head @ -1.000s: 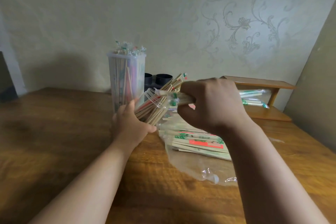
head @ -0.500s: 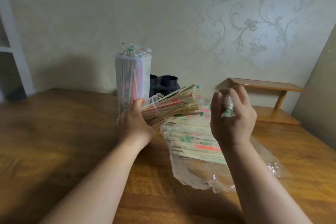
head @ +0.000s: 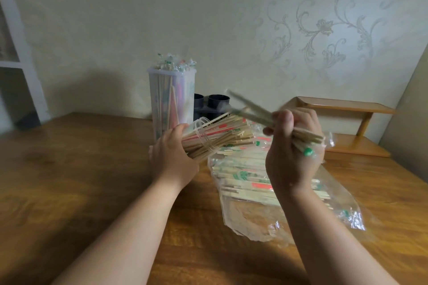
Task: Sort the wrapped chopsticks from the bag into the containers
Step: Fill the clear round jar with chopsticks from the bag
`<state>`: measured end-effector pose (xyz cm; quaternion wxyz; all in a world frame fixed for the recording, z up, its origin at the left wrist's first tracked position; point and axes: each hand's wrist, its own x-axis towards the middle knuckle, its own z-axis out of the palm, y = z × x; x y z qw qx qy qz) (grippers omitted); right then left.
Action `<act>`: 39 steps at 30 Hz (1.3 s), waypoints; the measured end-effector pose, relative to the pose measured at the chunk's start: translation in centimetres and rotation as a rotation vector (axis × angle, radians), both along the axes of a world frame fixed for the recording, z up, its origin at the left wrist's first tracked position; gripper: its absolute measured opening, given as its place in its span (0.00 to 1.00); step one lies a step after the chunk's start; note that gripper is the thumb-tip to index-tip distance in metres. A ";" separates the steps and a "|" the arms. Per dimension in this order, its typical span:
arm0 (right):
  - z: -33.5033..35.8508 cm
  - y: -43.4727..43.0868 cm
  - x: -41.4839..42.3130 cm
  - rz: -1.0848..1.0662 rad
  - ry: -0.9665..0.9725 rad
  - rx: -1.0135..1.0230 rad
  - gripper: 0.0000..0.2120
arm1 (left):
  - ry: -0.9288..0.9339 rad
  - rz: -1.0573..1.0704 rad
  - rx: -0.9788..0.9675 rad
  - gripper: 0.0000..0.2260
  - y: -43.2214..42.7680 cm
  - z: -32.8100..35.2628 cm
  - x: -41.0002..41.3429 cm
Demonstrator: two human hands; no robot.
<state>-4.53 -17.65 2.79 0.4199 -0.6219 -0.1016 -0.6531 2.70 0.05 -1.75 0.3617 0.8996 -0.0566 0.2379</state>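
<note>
Head view: the left hand (head: 172,159) curls round a clear container (head: 203,133), which is tipped on its side with its mouth toward the right and packed with sticks. The right hand (head: 291,157) grips a few wrapped chopsticks (head: 252,111) in a closed fist. They are motion-blurred, with their tips just above the container's mouth. The bag (head: 328,206) lies on the table (head: 69,169) beneath the right wrist, with more wrapped pairs inside. A tall tub (head: 172,99) stands upright behind, full, with black cups (head: 216,102) beside it.
</note>
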 end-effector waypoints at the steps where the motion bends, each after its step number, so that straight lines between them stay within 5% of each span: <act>1: 0.0 0.4 0.0 0.073 0.050 0.049 0.13 | 0.003 0.004 -0.007 0.41 0.0 0.1 0.0; 8: -0.7 0.5 0.5 0.320 0.277 0.269 0.16 | -0.002 0.021 0.022 0.41 -0.5 0.2 -0.4; 12: -1.2 0.2 1.7 0.288 0.496 0.305 0.05 | -0.002 -0.046 -0.053 0.43 -0.5 0.0 -0.4; 15: -1.8 0.2 2.1 0.192 0.664 0.312 0.25 | -0.006 -0.085 -0.017 0.44 -0.6 -0.1 -0.5; 18: -1.6 0.1 1.8 0.328 0.602 0.409 0.33 | -0.002 -0.083 -0.025 0.44 -0.6 -0.1 -0.4; 22: -1.0 -0.4 1.1 0.442 0.424 0.532 0.18 | 0.007 -0.075 -0.060 0.45 -0.6 -0.1 -0.3; 26: -1.3 0.0 1.2 0.164 0.521 0.236 0.06 | 0.001 -0.072 -0.039 0.44 -0.5 -0.1 -0.3; 39: -1.5 0.3 1.1 0.184 0.589 0.088 0.27 | -0.017 -0.048 0.023 0.43 -0.5 0.1 -0.6</act>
